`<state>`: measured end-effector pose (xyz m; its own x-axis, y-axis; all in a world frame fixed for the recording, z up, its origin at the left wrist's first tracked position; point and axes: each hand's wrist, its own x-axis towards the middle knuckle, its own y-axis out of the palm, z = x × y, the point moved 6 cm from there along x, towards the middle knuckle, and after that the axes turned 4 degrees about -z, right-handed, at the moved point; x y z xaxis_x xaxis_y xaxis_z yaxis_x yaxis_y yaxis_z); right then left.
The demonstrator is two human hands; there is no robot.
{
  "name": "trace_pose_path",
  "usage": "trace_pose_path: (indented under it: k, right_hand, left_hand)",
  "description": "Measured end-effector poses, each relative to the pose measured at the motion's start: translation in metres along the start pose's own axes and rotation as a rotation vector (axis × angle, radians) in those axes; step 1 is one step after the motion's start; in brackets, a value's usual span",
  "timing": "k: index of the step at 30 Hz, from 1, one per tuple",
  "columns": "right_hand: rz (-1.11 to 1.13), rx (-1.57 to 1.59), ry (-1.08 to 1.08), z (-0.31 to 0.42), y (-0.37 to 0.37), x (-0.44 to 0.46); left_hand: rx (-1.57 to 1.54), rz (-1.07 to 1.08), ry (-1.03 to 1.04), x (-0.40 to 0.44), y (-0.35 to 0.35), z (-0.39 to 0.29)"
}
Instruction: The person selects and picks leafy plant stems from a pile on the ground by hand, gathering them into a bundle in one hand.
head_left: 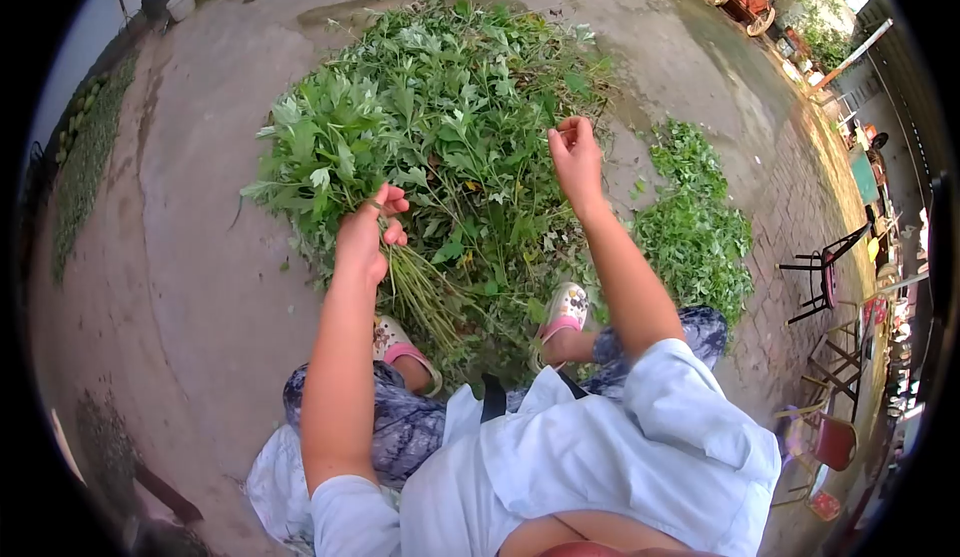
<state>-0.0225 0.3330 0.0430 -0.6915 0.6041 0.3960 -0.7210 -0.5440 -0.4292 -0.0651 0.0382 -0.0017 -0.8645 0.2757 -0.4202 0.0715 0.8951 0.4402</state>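
Observation:
My left hand (362,237) is wrapped round a bunch of leafy green stems (330,142). The leaves fan out above the fist, and the bare stem ends (425,292) hang down to the right below it. My right hand (577,162) is raised over the right side of a large heap of cut leafy plants (470,107), with thumb and fingers pinched together. A dark green leaf shows beside those fingertips, but I cannot make out what they hold. The heap lies on the ground in front of my feet.
A smaller pile of green leaves (695,222) lies to the right. My clogs (565,312) stand at the heap's near edge. Chairs (828,267) line the right side, a cart (748,2) stands at the back right, and a white bucket (181,4) at the back left.

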Motion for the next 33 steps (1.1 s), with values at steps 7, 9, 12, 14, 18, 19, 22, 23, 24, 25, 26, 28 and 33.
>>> trace_pose_path:
  k: [7, 9, 12, 14, 18, 19, 22, 23, 24, 25, 26, 28, 33]
  right_hand:
    - [0.567, -0.150, 0.108, -0.008, 0.065, -0.115]
    - [0.459, -0.303, -0.036, -0.013, 0.076, -0.118]
    - [0.385, -0.447, 0.014, -0.019, 0.081, -0.115]
    - [0.356, -0.578, -0.038, -0.021, 0.084, -0.113]
    - [0.400, -0.507, 0.042, -0.043, 0.082, -0.099]
    - [0.527, -0.358, 0.078, -0.052, 0.085, -0.097]
    - [0.893, 0.388, 0.379, -0.036, 0.077, -0.091]
    - [0.931, 0.499, 0.482, -0.031, 0.065, -0.090]
    - [0.962, 0.612, 0.585, -0.007, 0.051, -0.088]
    - [0.953, 0.608, 0.587, 0.005, 0.041, -0.082]
    - [0.999, 0.576, 0.572, 0.016, 0.033, -0.078]
    - [1.037, 0.546, 0.556, 0.028, 0.025, -0.072]
    - [1.125, 0.404, 0.318, 0.053, 0.038, -0.087]
  left_hand:
    - [0.001, -0.010, -0.004, 0.001, -0.009, 0.003]
    - [0.004, -0.006, -0.005, 0.001, -0.008, 0.004]
    - [0.003, 0.001, -0.010, 0.000, -0.007, 0.005]
    - [-0.001, -0.007, 0.000, -0.001, -0.006, 0.001]
    - [-0.019, -0.007, 0.005, -0.004, -0.005, -0.003]
    - [0.001, 0.004, 0.004, -0.006, -0.003, -0.004]
    - [0.032, 0.028, -0.006, -0.008, -0.003, -0.003]
    - [0.045, 0.048, -0.014, -0.008, 0.000, -0.001]
    - [0.043, 0.055, -0.019, -0.009, 0.003, 0.000]
    - [0.072, 0.085, -0.038, -0.011, 0.009, 0.000]
    - [0.103, 0.115, -0.054, -0.013, 0.015, 0.001]
    - [0.121, 0.168, -0.077, -0.013, 0.027, 0.009]
    - [0.132, 0.259, 0.029, -0.026, 0.067, 0.025]
